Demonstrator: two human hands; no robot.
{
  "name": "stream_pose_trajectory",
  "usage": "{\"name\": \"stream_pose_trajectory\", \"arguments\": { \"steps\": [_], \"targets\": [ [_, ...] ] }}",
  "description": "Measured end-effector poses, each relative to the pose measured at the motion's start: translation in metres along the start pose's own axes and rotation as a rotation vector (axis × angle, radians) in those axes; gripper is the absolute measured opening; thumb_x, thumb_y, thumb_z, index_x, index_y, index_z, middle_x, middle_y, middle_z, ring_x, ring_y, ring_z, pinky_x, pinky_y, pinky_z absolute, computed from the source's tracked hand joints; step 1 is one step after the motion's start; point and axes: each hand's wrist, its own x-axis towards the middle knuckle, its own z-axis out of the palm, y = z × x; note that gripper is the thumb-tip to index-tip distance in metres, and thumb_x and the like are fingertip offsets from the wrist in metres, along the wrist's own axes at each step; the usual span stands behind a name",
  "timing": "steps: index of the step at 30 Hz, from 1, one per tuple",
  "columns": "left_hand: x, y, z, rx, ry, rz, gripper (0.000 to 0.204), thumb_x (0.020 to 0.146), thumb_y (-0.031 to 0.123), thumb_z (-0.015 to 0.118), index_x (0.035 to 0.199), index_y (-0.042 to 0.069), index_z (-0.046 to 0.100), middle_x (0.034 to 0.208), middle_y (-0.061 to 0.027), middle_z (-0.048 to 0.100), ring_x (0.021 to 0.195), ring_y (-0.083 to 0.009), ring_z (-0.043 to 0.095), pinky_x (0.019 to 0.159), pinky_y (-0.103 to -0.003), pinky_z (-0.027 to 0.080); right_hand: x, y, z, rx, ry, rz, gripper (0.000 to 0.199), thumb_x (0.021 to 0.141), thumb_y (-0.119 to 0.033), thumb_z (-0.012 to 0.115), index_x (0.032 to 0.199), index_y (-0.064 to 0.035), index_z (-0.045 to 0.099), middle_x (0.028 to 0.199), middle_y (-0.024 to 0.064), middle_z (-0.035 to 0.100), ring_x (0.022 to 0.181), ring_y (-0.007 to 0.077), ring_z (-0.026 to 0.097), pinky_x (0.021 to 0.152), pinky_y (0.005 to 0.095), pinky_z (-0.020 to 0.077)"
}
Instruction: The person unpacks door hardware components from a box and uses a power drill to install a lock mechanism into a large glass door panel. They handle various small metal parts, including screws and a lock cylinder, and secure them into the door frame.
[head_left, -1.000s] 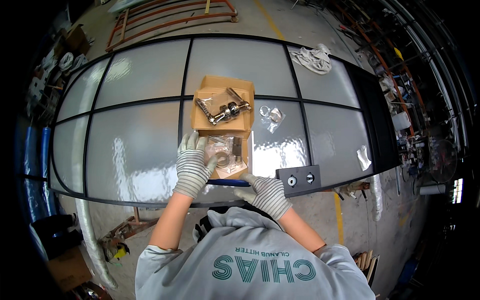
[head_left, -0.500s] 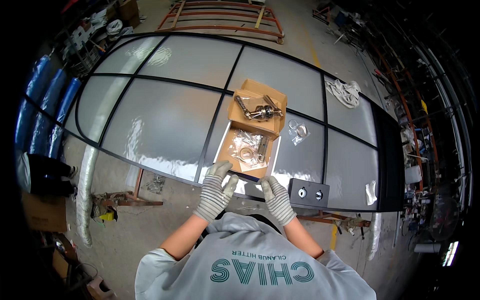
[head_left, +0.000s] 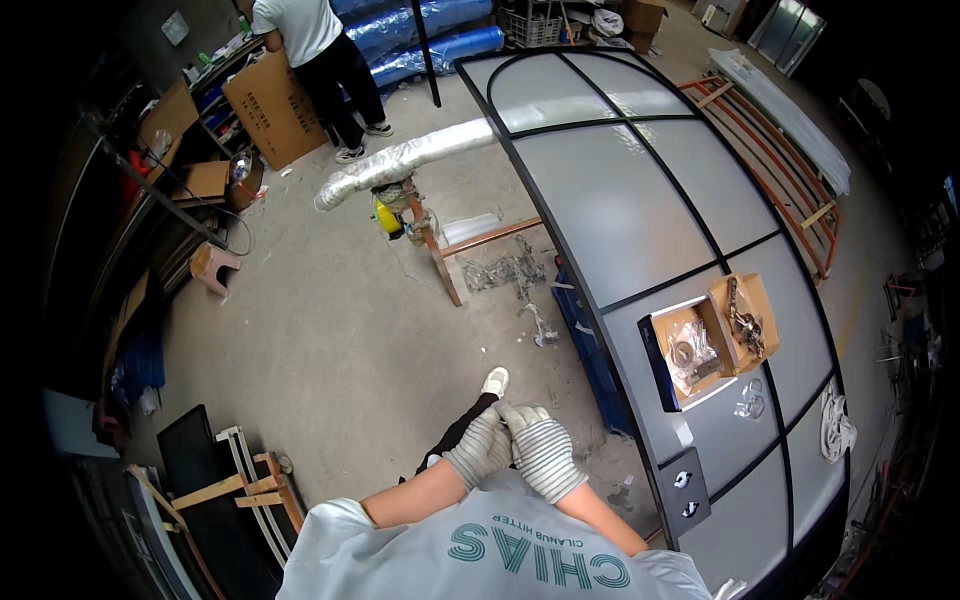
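My left hand (head_left: 478, 450) and my right hand (head_left: 546, 457), both in striped grey work gloves, are pressed together in front of my chest. The left hand's fingers curl against the right hand's fingertips, and I see nothing else between them. To the right lies a black-framed door with frosted glass panes (head_left: 640, 200). An open cardboard box (head_left: 718, 300) rests on it, with a metal handle set (head_left: 745, 320) and a clear bag of small parts (head_left: 692, 355) inside. A black lock plate (head_left: 683, 490) sits on the door's near edge, the closest door part to my right hand.
A foil-wrapped trestle (head_left: 400, 165) stands on the concrete floor left of the door. Another person (head_left: 320, 50) works at cardboard sheets far off. An orange metal frame (head_left: 790, 170) lies beyond the door. A white cord bundle (head_left: 835, 425) rests on the glass. Wooden frames (head_left: 240, 490) lean at lower left.
My view has swung left, so the door now sits at the right. Both hands left the door's near edge and came together at my chest.
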Motion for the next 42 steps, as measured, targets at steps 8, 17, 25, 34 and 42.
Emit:
{"name": "stream_pose_trajectory", "arguments": {
  "steps": [8, 17, 25, 34, 42],
  "targets": [
    [-0.049, 0.061, -0.06, -0.193, -0.136, 0.188, 0.087, 0.084, 0.074, 0.026, 0.112, -0.004, 0.054, 0.111, -0.0214, 0.059, 0.102, -0.0348, 0.057, 0.096, -0.049, 0.041, 0.071, -0.071, 0.026, 0.043, -0.154, -0.235, 0.037, 0.078, -0.003, 0.049, 0.113, -0.0117, 0.057, 0.096, 0.0132, 0.064, 0.085, 0.0322, 0.061, 0.074, 0.0392, 0.05],
    [-0.108, 0.241, -0.195, -0.187, -0.401, 0.543, 0.033, 0.08, 0.039, 0.065, 0.084, 0.007, 0.061, 0.084, -0.0075, 0.063, 0.085, -0.022, 0.06, 0.08, -0.035, 0.049, 0.256, -0.21, 0.162, 0.219, -0.336, -0.512, 0.022, 0.075, -0.007, 0.05, 0.095, -0.0074, 0.058, 0.066, 0.0104, 0.057, 0.063, 0.0296, 0.058, 0.056, 0.041, 0.045],
    [-0.192, 0.389, -0.259, -0.3, -0.103, 0.868, 0.026, 0.083, 0.035, 0.064, 0.087, 0.01, 0.058, 0.081, -0.0028, 0.061, 0.08, -0.0153, 0.057, 0.076, -0.03, 0.049, 0.392, -0.335, 0.289, 0.47, -0.351, -0.728, 0.022, 0.083, -0.01, 0.052, 0.103, -0.0108, 0.062, 0.079, 0.003, 0.064, 0.082, 0.021, 0.063, 0.098, 0.0418, 0.0394],
    [-0.202, 0.509, -0.321, -0.124, 0.003, 0.836, 0.035, 0.096, 0.03, 0.042, 0.127, 0.013, 0.044, 0.135, -0.0104, 0.042, 0.122, -0.0163, 0.04, 0.083, -0.036, 0.047, 0.54, -0.343, 0.39, 0.544, -0.767, -0.243, 0.022, 0.09, -0.018, 0.053, 0.107, -0.0067, 0.062, 0.097, 0.0131, 0.066, 0.095, 0.0305, 0.062, 0.092, 0.0384, 0.0452],
    [-0.241, 0.714, -0.26, 0.078, 0.36, 0.814, 0.03, 0.088, 0.037, 0.058, 0.104, 0.012, 0.057, 0.072, 0.0087, 0.043, 0.058, -0.0017, 0.038, 0.047, -0.017, 0.03, 0.721, -0.379, 0.424, 0.364, -0.694, -0.611, 0.032, 0.089, -0.034, 0.051, 0.099, -0.0062, 0.064, 0.093, 0.0135, 0.066, 0.093, 0.0325, 0.06, 0.083, 0.0421, 0.0457]
  ]
}}
